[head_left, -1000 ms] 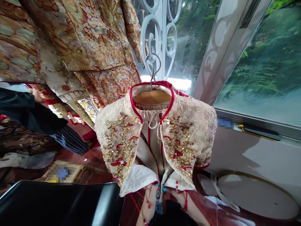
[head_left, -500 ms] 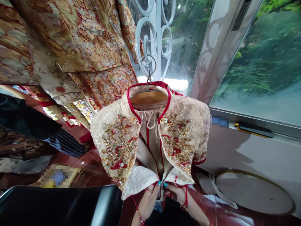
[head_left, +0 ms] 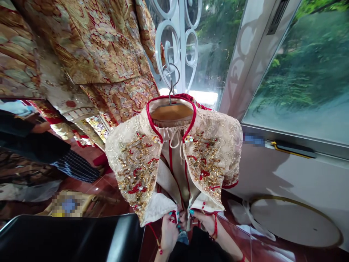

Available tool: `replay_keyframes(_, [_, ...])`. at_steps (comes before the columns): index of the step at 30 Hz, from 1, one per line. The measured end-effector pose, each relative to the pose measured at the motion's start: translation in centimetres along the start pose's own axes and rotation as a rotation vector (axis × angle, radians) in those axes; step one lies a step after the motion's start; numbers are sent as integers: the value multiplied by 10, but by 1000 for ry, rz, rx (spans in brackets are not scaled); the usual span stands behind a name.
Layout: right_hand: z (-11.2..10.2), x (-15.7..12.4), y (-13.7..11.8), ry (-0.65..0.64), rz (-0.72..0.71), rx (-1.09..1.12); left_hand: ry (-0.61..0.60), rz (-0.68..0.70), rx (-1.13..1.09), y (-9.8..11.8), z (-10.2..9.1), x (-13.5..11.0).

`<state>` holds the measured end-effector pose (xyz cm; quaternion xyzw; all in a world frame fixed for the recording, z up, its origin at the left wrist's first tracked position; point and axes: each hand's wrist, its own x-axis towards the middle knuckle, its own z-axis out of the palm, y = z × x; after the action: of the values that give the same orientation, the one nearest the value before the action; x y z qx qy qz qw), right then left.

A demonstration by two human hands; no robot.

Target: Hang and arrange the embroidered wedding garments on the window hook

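A cream jacket (head_left: 201, 156) with red piping and gold and red beadwork hangs on a hanger (head_left: 169, 109), its front parted. Its lower front corners are folded back, showing the white lining (head_left: 159, 207). My left hand (head_left: 169, 231) is closed on the hem at the jacket's left front, fingers curled inward, turquoise nails showing. Opposite it, my right hand (head_left: 205, 221) is closed on the hem of the right front, with the thumb on the edge. Inside the jacket a pale inner garment (head_left: 176, 156) with a drawstring bow shows between the fronts.
The hanger hook hangs from a white scrollwork frame (head_left: 181, 43) by the window. Gold and red embroidered garments (head_left: 109, 47) hang at left. A black glossy surface (head_left: 68, 238) stands lower left, an oval board (head_left: 296, 222) at right. Another person (head_left: 38, 138) is at far left.
My left hand has shifted a little left, away from my right hand, and its fingers have curled in more. The jacket moved slightly left. At far left, the other person's arm has come into view.
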<state>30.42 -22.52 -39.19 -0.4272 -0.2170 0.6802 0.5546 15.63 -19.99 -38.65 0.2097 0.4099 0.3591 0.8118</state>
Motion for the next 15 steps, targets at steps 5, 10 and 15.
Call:
replay_keyframes(5, [-3, -2, 0, 83, -21, -41, 93, 76, -58, -5, -9, 6])
replay_keyframes(10, [-6, -4, 3, 79, 9, -72, 188, 233, 0, -8, -15, 14])
replay_keyframes(15, [-3, -6, 2, 75, 10, -115, 198, 280, 108, -5, -23, 14])
